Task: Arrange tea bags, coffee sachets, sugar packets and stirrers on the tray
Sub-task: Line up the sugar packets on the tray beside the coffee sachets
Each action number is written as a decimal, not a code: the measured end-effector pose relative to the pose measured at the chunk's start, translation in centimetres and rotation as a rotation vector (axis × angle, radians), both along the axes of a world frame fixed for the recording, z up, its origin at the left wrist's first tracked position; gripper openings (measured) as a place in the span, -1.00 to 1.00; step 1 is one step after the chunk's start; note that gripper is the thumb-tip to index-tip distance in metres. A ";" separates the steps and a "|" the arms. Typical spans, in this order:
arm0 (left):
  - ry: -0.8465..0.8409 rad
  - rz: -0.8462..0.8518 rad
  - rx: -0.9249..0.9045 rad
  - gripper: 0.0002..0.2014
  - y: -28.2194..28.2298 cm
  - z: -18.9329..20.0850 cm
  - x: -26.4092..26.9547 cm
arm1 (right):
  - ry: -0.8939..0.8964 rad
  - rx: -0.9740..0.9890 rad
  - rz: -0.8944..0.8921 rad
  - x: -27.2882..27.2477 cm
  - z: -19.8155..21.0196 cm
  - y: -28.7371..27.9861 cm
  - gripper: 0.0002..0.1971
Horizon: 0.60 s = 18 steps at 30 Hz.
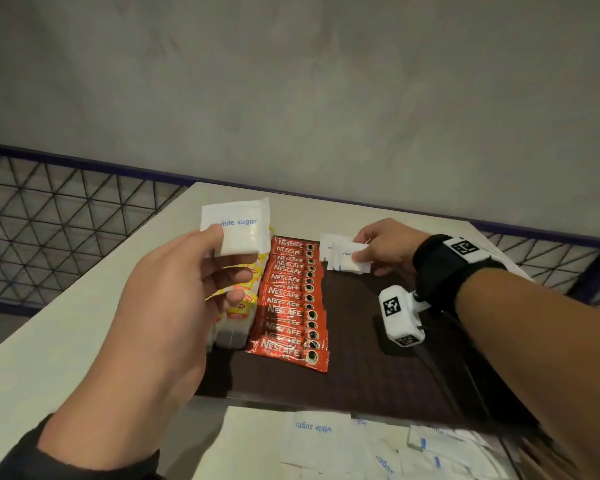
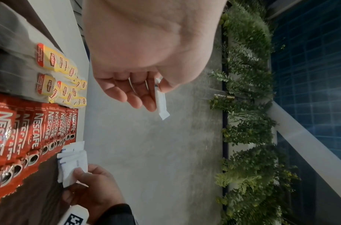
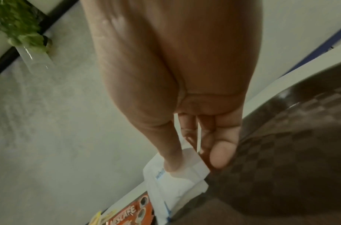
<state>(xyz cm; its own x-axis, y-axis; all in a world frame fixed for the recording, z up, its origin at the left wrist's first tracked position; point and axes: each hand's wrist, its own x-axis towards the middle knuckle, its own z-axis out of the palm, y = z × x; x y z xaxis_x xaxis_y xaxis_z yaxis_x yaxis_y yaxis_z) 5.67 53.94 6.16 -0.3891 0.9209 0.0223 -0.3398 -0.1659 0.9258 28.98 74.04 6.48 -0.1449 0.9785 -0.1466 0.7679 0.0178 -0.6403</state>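
My left hand point(image 1: 222, 251) is raised above the table's left side and pinches one white sugar packet point(image 1: 235, 226) between thumb and fingers; the left wrist view shows that packet point(image 2: 160, 103) edge-on. My right hand point(image 1: 362, 252) pinches a sugar packet point(image 1: 352, 259) lying on a small overlapped row of sugar packets point(image 2: 73, 161) at the far end of the dark brown tray point(image 1: 361, 358). My thumb presses on the packet point(image 3: 177, 175). A row of red Nescafe sachets point(image 1: 291, 303) fills the tray's middle. Yellow Lipton tea bags point(image 1: 243, 299) lie to their left.
Several loose sugar packets point(image 1: 326, 441) lie on the white table point(image 1: 84, 306) in front of the tray's near edge. A mesh railing point(image 1: 49, 209) runs behind the table, with a grey wall beyond it. The tray's right half is bare.
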 end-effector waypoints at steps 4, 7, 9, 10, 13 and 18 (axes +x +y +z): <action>0.012 0.014 -0.015 -0.78 0.7 -0.5 -0.1 | -0.030 0.013 -0.034 -1.1 -0.9 1.5 -0.82; 0.011 0.021 -0.031 -0.77 1.1 -0.8 -0.1 | -0.085 0.015 -0.041 -1.7 -1.0 1.8 -0.66; 0.010 0.031 -0.038 -0.76 1.3 -0.9 -0.2 | -0.122 0.010 -0.047 -2.0 -1.0 1.7 -0.52; 0.011 0.035 -0.039 -0.76 1.4 -1.0 -0.2 | -0.130 0.003 -0.048 -2.0 -1.0 1.6 -0.44; 0.014 0.039 -0.053 -0.76 1.5 -1.1 -0.1 | -0.140 -0.011 -0.038 -2.0 -1.1 1.6 -0.25; 0.007 0.033 -0.047 -0.76 1.4 -0.9 0.2 | -0.194 0.013 0.002 -2.2 -1.3 2.0 -0.24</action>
<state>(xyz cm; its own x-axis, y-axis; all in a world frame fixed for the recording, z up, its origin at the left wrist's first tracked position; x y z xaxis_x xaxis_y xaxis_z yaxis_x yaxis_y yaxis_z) 5.83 55.29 5.26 -0.4188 0.9079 -0.0178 -0.3284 -0.1332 0.9351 26.82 76.01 5.16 -0.1174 0.9803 -0.1591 0.8768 0.0271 -0.4801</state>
